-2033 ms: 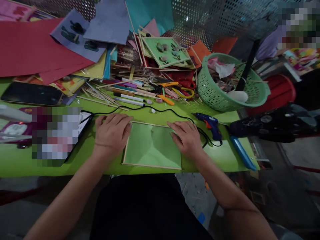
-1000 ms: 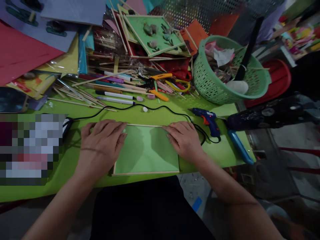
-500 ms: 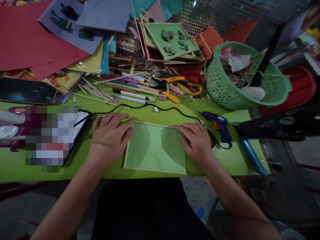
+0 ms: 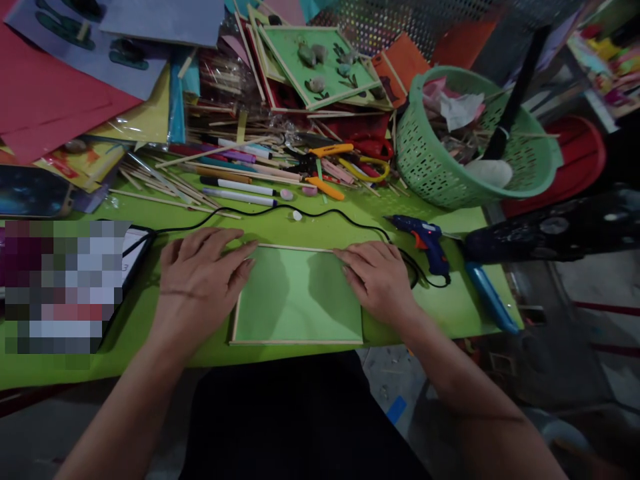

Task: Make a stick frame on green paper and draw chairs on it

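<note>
A light green card [image 4: 299, 300] edged with thin wooden sticks lies flat before me. Its top edge carries a stick [image 4: 295, 249] running between my two hands. My left hand [image 4: 203, 283] rests palm down at the upper left corner, index fingertip touching the stick's end and thumb apart at the side. At the upper right corner, my right hand [image 4: 380, 277] touches the stick's other end with its fingertips, thumb lower along the right edge. Neither hand is wrapped round anything; both are open. To the right lies a blue glue gun [image 4: 427, 243], its cord running behind the card.
Pens [image 4: 240, 193], loose sticks and orange-handled cutters [image 4: 325, 188] crowd the table behind. Framed cards with stones [image 4: 320, 67] are stacked farther back. A green basket [image 4: 425, 160] of scraps stands at right. A phone [image 4: 130, 260] lies at left, beside coloured paper [image 4: 50, 100].
The camera view has shifted, so everything on the table appears farther left. Both hands keep their places at the card's upper corners.
</note>
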`<state>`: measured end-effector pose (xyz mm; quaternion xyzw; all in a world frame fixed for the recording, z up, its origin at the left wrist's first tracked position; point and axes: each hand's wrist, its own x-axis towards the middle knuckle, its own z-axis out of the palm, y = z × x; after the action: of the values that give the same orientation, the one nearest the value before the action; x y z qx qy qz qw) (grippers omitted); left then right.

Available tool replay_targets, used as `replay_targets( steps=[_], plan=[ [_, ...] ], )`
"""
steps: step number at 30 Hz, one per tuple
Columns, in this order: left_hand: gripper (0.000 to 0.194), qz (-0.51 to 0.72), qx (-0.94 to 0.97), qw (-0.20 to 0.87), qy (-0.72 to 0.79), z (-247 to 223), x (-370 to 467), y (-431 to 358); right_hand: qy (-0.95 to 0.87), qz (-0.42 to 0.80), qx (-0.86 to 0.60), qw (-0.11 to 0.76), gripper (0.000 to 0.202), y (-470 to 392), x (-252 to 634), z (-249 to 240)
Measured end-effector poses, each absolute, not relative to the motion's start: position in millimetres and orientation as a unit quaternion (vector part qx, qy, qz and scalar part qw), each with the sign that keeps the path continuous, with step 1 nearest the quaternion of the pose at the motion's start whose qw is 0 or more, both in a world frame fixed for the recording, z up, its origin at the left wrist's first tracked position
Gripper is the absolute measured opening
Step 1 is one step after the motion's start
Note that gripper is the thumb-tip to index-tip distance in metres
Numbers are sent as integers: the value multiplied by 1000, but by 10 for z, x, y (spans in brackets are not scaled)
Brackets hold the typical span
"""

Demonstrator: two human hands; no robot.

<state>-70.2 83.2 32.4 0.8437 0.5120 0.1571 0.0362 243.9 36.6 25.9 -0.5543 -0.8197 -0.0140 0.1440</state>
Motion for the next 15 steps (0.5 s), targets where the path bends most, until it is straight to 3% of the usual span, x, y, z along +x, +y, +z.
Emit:
replay_targets(
  steps=[5, 11, 15],
  plan=[
    [34, 156, 846, 25, 510, 306, -707, 837, -813, -3, -561, 156, 31, 383, 2473, 269],
    [35, 190, 842, 27, 505, 254, -712, 843, -732, -28, -620, 281, 28, 365, 2641, 311],
    [36, 189, 847, 39, 496, 230, -703, 850, -733, -1, -622, 274, 25, 358, 2659, 327]
  ],
)
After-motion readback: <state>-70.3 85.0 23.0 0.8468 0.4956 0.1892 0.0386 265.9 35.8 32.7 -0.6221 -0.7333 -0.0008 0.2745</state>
